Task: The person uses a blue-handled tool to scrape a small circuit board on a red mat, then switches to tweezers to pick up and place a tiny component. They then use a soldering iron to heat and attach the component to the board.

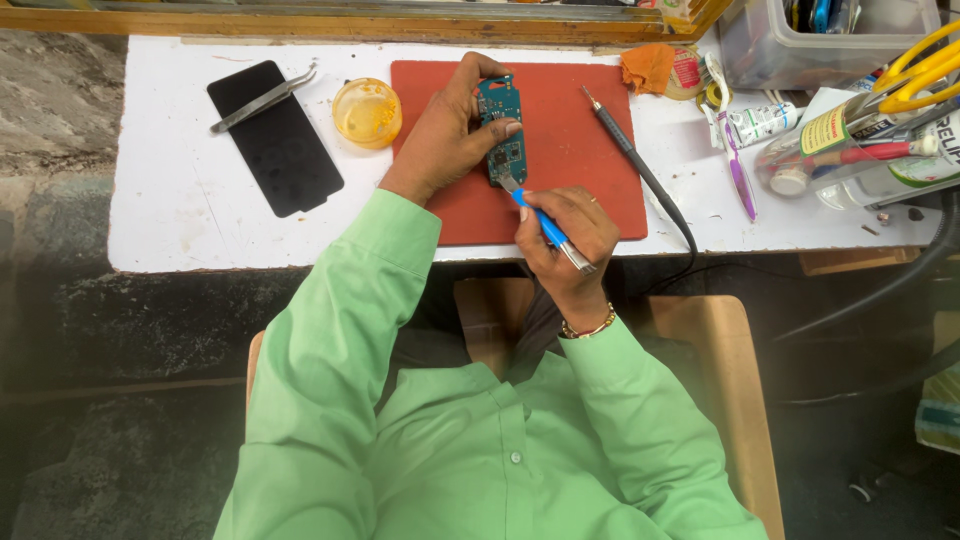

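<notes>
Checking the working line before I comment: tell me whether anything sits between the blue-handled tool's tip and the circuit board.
Nothing visible does. The blue-handled tool in the right hand already reaches the lower end of the circuit board, which the left hand steadies on the red mat.

A small blue-green circuit board (pixel 503 130) lies lengthwise on the red mat, a blue-handled tool (pixel 545 226) touching its near end
</notes>
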